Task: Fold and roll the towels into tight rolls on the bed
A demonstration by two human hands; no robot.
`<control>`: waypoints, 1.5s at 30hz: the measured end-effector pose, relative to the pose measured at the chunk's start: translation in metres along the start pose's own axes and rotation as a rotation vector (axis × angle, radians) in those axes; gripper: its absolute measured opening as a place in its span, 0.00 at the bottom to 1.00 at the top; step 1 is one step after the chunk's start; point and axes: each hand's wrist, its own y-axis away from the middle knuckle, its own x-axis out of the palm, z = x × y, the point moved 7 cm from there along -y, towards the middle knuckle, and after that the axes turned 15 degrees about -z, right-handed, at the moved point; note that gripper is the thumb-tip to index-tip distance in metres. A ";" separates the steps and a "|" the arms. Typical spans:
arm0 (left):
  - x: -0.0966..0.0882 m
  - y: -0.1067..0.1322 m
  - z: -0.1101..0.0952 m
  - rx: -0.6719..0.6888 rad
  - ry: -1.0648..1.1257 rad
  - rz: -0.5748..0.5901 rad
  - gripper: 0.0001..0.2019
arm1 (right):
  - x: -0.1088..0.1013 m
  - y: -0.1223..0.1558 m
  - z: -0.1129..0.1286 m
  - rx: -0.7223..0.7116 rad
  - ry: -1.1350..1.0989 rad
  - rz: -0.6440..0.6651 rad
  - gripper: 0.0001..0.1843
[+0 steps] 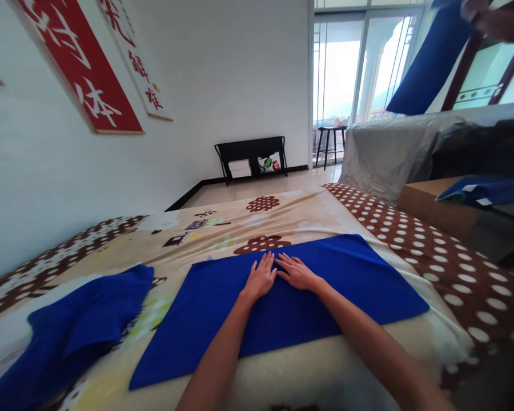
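Observation:
A blue towel lies spread out flat on the patterned blanket in front of me. Both my hands rest on it near its far edge, almost touching each other. My left hand lies palm down with its fingers stretched out. Beside it my right hand is also palm down, fingers extended and slightly apart. Neither hand holds anything. To the left, a second blue cloth lies loosely crumpled on the blanket.
Another person's hands hold up a blue cloth at the upper right. Beneath it are plastic-covered furniture and a cardboard box beside folded blue cloth. A black rack stands by the far wall.

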 end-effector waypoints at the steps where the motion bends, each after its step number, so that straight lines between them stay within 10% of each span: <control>1: 0.003 -0.004 0.016 -0.020 -0.011 0.003 0.30 | 0.000 -0.004 -0.011 -0.004 0.005 0.006 0.32; 7: -0.025 0.035 0.199 -0.320 -0.166 -0.075 0.29 | -0.066 0.045 -0.188 0.296 0.190 -0.064 0.35; 11: -0.026 0.050 0.261 -0.416 -0.226 -0.133 0.30 | -0.076 0.069 -0.254 0.417 0.272 -0.082 0.35; 45: -0.004 0.052 0.279 -0.392 -0.252 -0.170 0.30 | -0.048 0.067 -0.277 0.472 0.409 -0.089 0.38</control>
